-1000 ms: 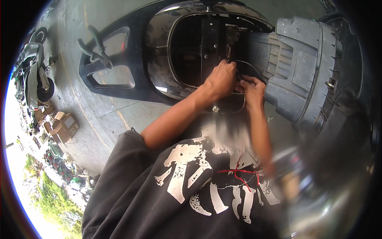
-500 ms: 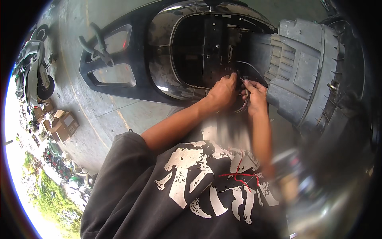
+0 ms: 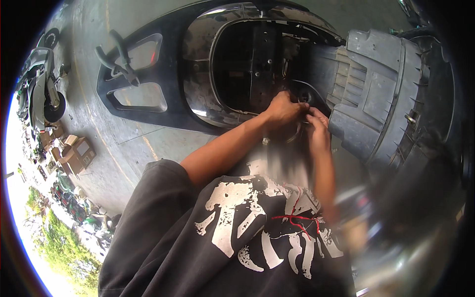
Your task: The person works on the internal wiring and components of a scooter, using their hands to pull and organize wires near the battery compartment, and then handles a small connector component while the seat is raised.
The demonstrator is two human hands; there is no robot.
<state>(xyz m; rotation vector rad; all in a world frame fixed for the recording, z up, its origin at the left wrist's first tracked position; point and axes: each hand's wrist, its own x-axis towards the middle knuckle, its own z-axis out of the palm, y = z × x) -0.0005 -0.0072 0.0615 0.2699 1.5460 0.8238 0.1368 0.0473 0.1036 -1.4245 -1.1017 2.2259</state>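
Observation:
Over the near edge of the scooter body, my left hand (image 3: 286,110) and my right hand (image 3: 318,129) meet with fingertips almost touching. Both are closed in a pinch on thin wires (image 3: 298,132), which loop down below my fingers. The exact spot they pinch is small and partly hidden by the fingers. Another dark cable (image 3: 312,85) curves just beyond my hands. To their left is the dark opening (image 3: 237,69) in the body, with a dark metal bracket (image 3: 262,64) across it.
Pliers (image 3: 120,62) with green handles rest on the black rear rack (image 3: 173,99) at left. A grey plastic storage bucket (image 3: 368,94) lies to the right of my hands. Cardboard boxes (image 3: 76,152) and a parked scooter (image 3: 47,89) stand at far left.
My left hand has shifted slightly right, its thumb now reaching to my right fingertips. My right hand has dropped a little, and the wire loop between them has moved.

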